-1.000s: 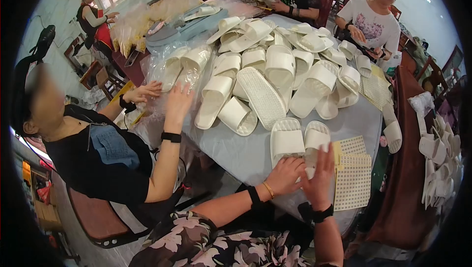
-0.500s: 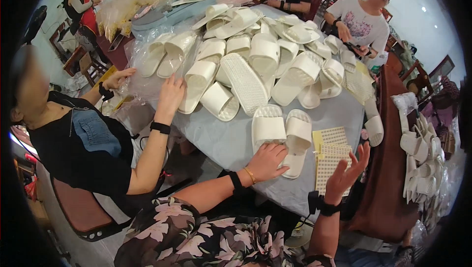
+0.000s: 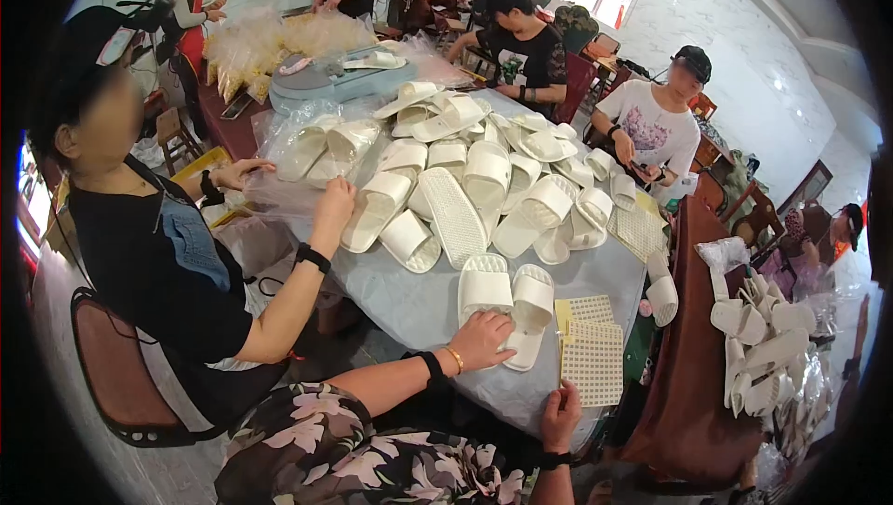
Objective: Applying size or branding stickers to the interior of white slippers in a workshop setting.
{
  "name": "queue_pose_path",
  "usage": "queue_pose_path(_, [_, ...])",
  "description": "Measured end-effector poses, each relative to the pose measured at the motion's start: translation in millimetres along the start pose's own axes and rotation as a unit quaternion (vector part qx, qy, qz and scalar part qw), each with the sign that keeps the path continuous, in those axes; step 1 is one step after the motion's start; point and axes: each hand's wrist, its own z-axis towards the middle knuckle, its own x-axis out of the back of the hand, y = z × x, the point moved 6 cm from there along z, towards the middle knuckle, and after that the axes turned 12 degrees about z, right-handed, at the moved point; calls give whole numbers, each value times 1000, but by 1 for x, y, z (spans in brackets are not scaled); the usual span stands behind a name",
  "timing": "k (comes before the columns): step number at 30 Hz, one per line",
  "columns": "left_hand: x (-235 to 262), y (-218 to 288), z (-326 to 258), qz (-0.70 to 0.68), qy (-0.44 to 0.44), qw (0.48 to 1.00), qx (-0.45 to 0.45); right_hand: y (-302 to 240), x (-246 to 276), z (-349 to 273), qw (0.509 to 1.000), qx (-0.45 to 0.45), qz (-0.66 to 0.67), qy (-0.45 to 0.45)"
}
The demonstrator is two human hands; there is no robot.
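A pair of white slide slippers (image 3: 534, 297) lies side by side at the near edge of the table, toes pointing away. My left hand (image 3: 482, 342) rests over the heel part of the left slipper, its fingers spread and its thumb by the right slipper. To the right lie overlapping yellowish sticker sheets (image 3: 593, 361) with rows of small printed labels. At their lower left corner is my right hand (image 3: 561, 419), its fingers bent and close together at the sheet's edge. Anything between those fingertips is too small to make out.
A heap of white slippers (image 3: 465, 170) covers the table's middle. At the left, a co-worker's hand (image 3: 333, 207) handles a plastic bag (image 3: 270, 191) around slippers. Farther back stands a blue-grey tray (image 3: 326, 91). More slippers (image 3: 777, 347) pile up at the right, past a brown-covered surface (image 3: 684, 356).
My right hand has come down from the air, where its fingers were spread, to the sticker sheets' lower corner. My left hand stays on the slippers. The view has tilted upward.
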Motion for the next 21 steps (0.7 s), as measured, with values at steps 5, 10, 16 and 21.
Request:
queue_pose_path(5, [-11,-19,13,-119,23,992,15,4,0,5,998,43,-17,32])
queue_pose_path(10, [39,-36,17,-223,86,968,71,5,-1,11,999,29,-21,30])
queue_pose_path(16, [50,-46,-8,-193,-34,973,118,-2,-3,14,998,43,-42,25])
queue_pose_path(21, [52,-27,-28,-37,13,998,-57,-7,-13,15,999,35,-39,-12])
